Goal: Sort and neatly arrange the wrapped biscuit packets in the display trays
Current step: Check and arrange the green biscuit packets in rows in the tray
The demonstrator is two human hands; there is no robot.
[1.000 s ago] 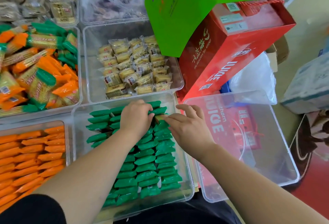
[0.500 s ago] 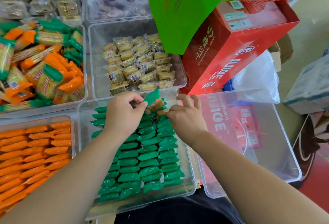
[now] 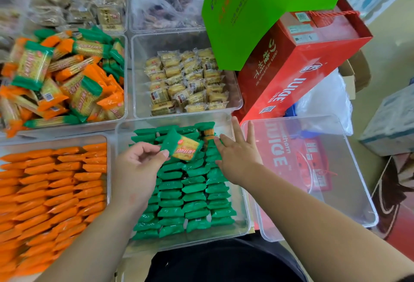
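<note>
A clear tray in front of me holds three neat rows of green biscuit packets. My left hand pinches one green-ended packet by its end, lifted flat above the far rows. My right hand is spread with straight fingers, its fingertips touching the packets at the far end of the right row. To the left, a tray is filled with rows of orange packets.
Behind sit a tray of mixed orange and green packets and a tray of small clear-wrapped biscuits. An empty clear tray lies at the right. A red juice box and a green bag overhang the back right.
My left hand has lifted a green packet out of the far end of the tray and turned it flat. My right hand has opened and spread its fingers over the right row.
</note>
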